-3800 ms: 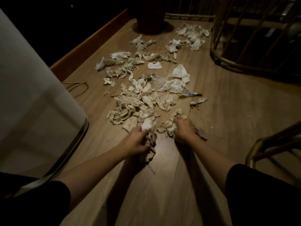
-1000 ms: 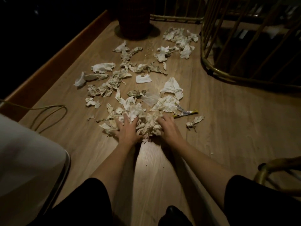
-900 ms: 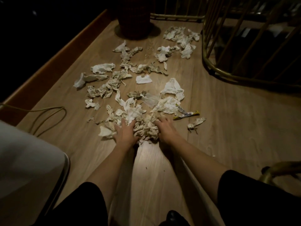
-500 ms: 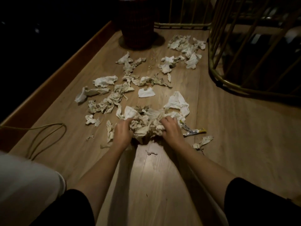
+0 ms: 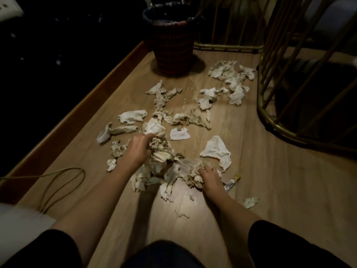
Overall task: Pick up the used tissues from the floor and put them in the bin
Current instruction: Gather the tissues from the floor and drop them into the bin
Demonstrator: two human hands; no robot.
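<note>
Several crumpled used tissues lie scattered over the wooden floor (image 5: 270, 171). A gathered heap of tissues (image 5: 162, 161) sits between my hands. My left hand (image 5: 138, 147) grips the heap's upper left part, lifted a little off the floor. My right hand (image 5: 209, 177) is closed on a wad at the heap's lower right, down on the floor. More tissues lie beyond, in a far cluster (image 5: 231, 78) and a middle strip (image 5: 179, 118). The dark woven bin (image 5: 172, 45), lined with a bag, stands upright at the far end.
A brass wire frame (image 5: 274, 117) stands at the right. A wooden skirting edge (image 5: 77, 113) runs along the left, with a looped cable (image 5: 63, 182) near it. A small yellow wrapper (image 5: 232, 181) lies beside my right hand. A white object (image 5: 17, 229) is at the lower left.
Both hands have bunched the loose tissues into one heap. My left hand has risen and moved forward with part of it; my right hand stays low. The view now takes in the bin.
</note>
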